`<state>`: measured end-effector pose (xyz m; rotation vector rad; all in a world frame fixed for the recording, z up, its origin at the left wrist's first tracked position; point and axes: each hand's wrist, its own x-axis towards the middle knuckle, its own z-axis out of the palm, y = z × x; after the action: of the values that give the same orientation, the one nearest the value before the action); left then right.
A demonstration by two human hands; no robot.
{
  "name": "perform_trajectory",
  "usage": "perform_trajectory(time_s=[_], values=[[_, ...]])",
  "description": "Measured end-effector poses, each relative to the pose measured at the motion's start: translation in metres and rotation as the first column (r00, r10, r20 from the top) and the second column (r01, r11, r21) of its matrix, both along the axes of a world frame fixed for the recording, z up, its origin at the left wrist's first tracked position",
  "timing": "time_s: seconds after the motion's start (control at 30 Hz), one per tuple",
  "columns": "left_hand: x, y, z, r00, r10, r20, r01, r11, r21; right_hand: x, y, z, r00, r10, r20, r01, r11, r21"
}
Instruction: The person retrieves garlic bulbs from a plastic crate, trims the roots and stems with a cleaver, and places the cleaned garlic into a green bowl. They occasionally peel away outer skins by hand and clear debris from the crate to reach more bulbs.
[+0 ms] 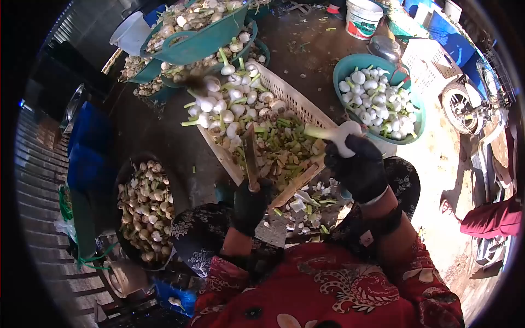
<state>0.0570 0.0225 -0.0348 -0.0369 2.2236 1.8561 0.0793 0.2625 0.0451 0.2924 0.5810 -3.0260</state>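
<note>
Trimming: seems part done; short-stemmed white bulbs [377,104] fill the green basin [363,60], while longer-stemmed bulbs [219,106] lie heaped at the crate's [295,103] far end, apparently left to do.
Garlic bulb [344,139]: in the right hand [358,167], above the crate's near right corner, stem pointing left and apparently uncut.
Right hand: gloved, closed around the bulb.
Left hand [252,205]: gloved, clamped on the knife [250,156], blade up, apart from the held stem.
</note>
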Motion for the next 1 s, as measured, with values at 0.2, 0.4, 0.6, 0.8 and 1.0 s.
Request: perform_trajectory(time_s=[0.2, 0.4, 0.6, 0.8, 1.0], values=[[-0.042, -0.056, 0.051, 0.945, 0.256, -0.203, -0.225, 0.961, 0.164, -0.070, 0.083, 0.009, 0.858, -0.471, 0.207, 0.465, 0.882, 0.078], [-0.046, -0.056, 0.062, 0.932, 0.360, -0.054, -0.338, 0.911, 0.238, -0.127, -0.037, -0.059, 0.984, 0.042, 0.175, -0.096, 0.946, 0.309], [-0.048, -0.050, 0.065, 0.943, 0.328, -0.058, -0.294, 0.901, 0.321, -0.235, -0.129, -0.201, 0.966, 0.248, 0.068, -0.099, 0.117, 0.988], [-0.057, -0.055, 0.062, 0.967, 0.255, -0.021, -0.253, 0.966, 0.059, -0.293, -0.187, -0.224, 0.894, 0.082, 0.440, -0.355, -0.470, 0.808], [-0.056, -0.068, 0.059, 0.980, 0.193, -0.043, -0.195, 0.980, -0.042, -0.279, -0.185, -0.199, 0.915, 0.063, 0.398, -0.328, -0.455, 0.828]])
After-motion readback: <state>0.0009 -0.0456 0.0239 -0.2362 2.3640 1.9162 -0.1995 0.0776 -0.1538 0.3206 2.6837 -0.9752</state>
